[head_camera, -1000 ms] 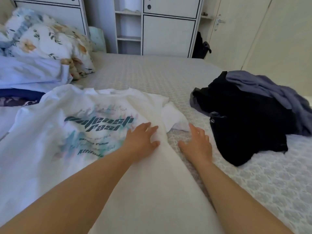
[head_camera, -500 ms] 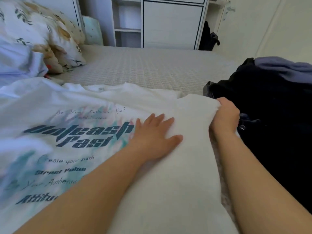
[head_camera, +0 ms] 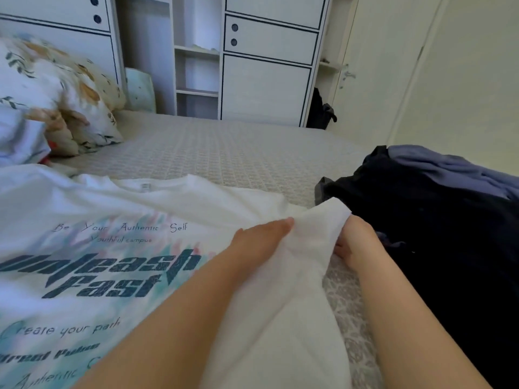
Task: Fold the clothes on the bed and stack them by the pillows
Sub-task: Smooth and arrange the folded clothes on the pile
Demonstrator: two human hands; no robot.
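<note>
Your left hand (head_camera: 261, 237) lies flat on the white T-shirt (head_camera: 118, 220), fingers straight, pressing beside the print. Your right hand (head_camera: 355, 240) grips the raised shirt edge, fingers curled under the cloth. The T-shirt lies spread on the bed (head_camera: 224, 155), print up. Just right of it sits the dark clothes pile (head_camera: 438, 209). Farther left lie the floral pillows (head_camera: 56, 94); beyond stands the wardrobe (head_camera: 266, 66).

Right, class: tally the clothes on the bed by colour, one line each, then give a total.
White: 1, the T-shirt
Black: 1, the garment
Purple-grey: 1, the garment on top of the black one
Total: 3
</note>
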